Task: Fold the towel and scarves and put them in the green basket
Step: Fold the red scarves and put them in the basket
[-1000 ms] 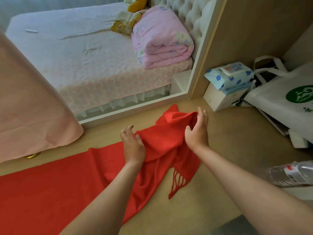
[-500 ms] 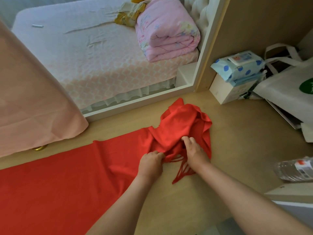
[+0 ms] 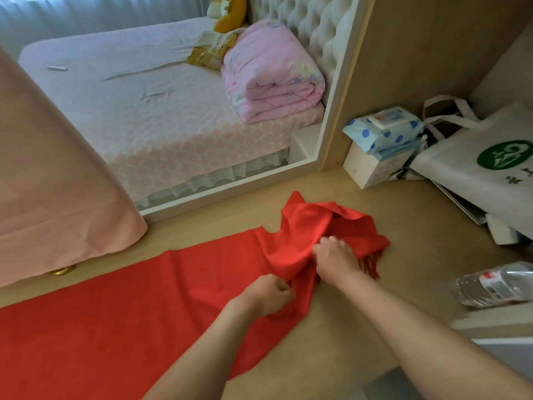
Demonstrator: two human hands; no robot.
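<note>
Scarf (image 3: 144, 313): one, red, its bunched end grasped in the grip of left hand (image 3: 266, 295) and right hand (image 3: 336, 259).

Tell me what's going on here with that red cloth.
A person is handling a red scarf laid out on a wooden surface. The left hand and the right hand both grip its bunched-up end, close to the fringe. The rest of the scarf lies flat and stretched out to the left. It is not yet folded.
</note>
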